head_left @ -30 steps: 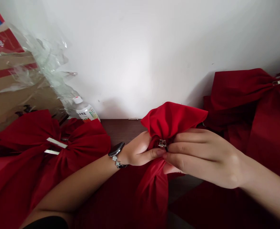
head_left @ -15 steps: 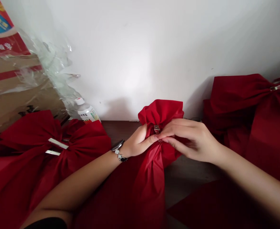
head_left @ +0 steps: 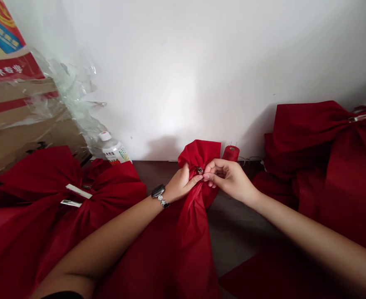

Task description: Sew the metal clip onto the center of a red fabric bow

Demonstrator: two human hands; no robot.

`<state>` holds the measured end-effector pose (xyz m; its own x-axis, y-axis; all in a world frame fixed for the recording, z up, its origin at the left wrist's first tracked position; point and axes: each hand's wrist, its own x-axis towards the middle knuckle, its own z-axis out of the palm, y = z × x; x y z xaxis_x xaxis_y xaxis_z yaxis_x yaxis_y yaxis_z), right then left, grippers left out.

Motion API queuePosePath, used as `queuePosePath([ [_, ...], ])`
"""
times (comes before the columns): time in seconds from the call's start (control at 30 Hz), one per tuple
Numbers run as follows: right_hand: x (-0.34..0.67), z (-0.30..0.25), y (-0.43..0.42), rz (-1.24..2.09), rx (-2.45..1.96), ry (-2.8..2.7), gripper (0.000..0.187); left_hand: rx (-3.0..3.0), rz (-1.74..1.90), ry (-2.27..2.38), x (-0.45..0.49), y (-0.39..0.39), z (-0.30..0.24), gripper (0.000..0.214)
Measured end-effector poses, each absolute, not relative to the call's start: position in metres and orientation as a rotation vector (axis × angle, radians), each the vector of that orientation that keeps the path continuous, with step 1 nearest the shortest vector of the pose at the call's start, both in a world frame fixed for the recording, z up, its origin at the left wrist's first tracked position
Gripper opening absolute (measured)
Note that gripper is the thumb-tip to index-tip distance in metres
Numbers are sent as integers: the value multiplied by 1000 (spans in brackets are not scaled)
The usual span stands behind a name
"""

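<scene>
A gathered strip of red fabric (head_left: 195,224) runs up the middle of the dark wooden table (head_left: 232,224). Its bunched top stands up near the wall. My left hand (head_left: 179,185), with a watch on the wrist, is closed around the gathered neck of the fabric from the left. My right hand (head_left: 224,176) pinches the same spot from the right, fingertips at a small metal clip (head_left: 200,170) on the neck. A small red spool-like thing (head_left: 231,152) stands just behind my right hand.
A finished red bow (head_left: 77,191) with two silver clips lies at the left. Behind it stand a cardboard box (head_left: 17,112) under crumpled clear plastic and a white bottle (head_left: 112,149). More red fabric (head_left: 326,158) is piled at the right against the white wall.
Both hands and the gathered fabric have moved away from me toward the wall. The bunched top has been squeezed narrower. The red spool behind my right hand has come into sight.
</scene>
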<state>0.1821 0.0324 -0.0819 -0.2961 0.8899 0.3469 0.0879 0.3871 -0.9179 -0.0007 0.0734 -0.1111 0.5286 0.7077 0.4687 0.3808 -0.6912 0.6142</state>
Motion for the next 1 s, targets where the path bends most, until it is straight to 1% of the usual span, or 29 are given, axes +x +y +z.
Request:
queuePosePath([
  [0.17, 178, -117, 42, 1130, -822, -1507, 27, 2340, 956, 890, 0, 82, -130, 27],
  [0.33, 176, -145, 46, 1175, -866, -1413, 33, 2404, 1061, 958, 1, 84, -141, 21],
  [0.5, 177, -154, 45, 1140, -867, -1454, 28, 2286, 1053, 1025, -1, 80, -139, 26],
  [0.63, 178, -158, 43, 1040, -879, -1514, 23, 2155, 1009, 941, -3, 82, -143, 26],
  [1.0, 180, -156, 40, 924, -906, -1619, 17, 2020, 1036, 896, -4, 87, -150, 46],
])
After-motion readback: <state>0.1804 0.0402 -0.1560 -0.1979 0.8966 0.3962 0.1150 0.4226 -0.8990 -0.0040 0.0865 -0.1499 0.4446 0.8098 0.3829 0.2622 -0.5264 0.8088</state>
